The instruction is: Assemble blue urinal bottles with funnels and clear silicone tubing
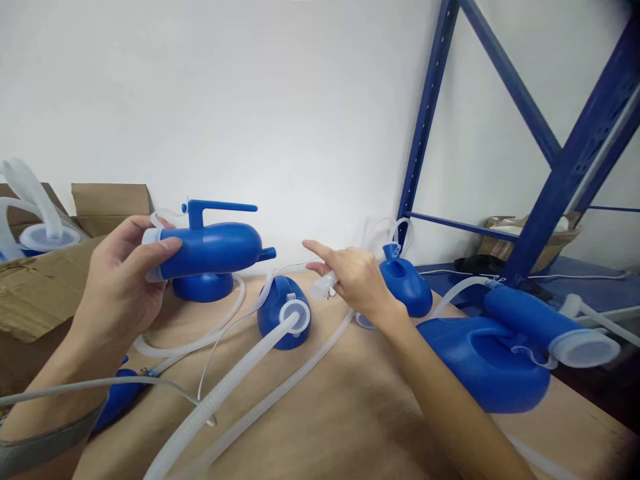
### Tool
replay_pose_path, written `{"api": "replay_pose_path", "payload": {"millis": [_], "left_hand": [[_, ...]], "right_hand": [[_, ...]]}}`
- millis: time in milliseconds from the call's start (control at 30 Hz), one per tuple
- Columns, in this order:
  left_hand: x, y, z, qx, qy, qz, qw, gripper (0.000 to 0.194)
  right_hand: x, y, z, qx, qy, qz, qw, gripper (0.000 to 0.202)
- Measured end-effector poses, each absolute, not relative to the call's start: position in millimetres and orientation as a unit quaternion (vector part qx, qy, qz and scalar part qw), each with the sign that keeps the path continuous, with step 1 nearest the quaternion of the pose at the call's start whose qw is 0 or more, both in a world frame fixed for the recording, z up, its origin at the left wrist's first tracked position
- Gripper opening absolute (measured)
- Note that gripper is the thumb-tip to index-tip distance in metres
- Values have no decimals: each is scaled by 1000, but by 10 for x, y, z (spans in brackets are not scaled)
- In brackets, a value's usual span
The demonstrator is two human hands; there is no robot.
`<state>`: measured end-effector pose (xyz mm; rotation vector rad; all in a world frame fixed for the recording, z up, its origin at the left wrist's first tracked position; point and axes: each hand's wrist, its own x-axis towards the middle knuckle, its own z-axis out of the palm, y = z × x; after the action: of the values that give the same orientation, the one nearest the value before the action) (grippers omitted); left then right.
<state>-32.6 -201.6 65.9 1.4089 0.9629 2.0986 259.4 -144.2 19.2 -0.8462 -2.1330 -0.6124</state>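
My left hand is wrapped round the white-collared end of a blue urinal bottle. The bottle lies sideways in the air, handle up, with its narrow spout pointing right. To the right of that spout, my right hand has its thumb and index finger apart, while the curled fingers grip a small translucent plastic piece. Its exact kind is unclear. Between the hands, lower down, stands a blue jug with a white cap and a corrugated tube running from it toward me.
More blue containers stand on the wooden table, including a large jug at right and another behind my right hand. Tubes cross the tabletop. An open cardboard box is at left, and a blue metal rack rises at right.
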Motion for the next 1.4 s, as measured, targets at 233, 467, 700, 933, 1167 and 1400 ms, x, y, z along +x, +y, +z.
{"api": "replay_pose_path", "payload": {"millis": [233,467,700,933,1167,1400], "left_hand": [[-310,-1914,651,514,297,779,203,13],[-417,-1860,593,521,324,760,215,12],[-378,-1926,583,524,303,756,248,13],[-326,-1994,602,495,313,717,379,13],[-378,-1989,564,519,303,708,372,8],[-369,-2144,555,593,280,695,296,14]], "right_hand": [[2284,-1385,481,-524,-771,-247,264,31],[2004,-1384,348,-522,-762,-269,275,32],[2004,-1481,325,-491,-769,-287,292,28],[1963,-1534,265,-447,-806,-295,254,38],[1957,-1560,217,-411,-824,-318,224,45],[1975,-1672,280,-403,-821,-342,217,39]]}}
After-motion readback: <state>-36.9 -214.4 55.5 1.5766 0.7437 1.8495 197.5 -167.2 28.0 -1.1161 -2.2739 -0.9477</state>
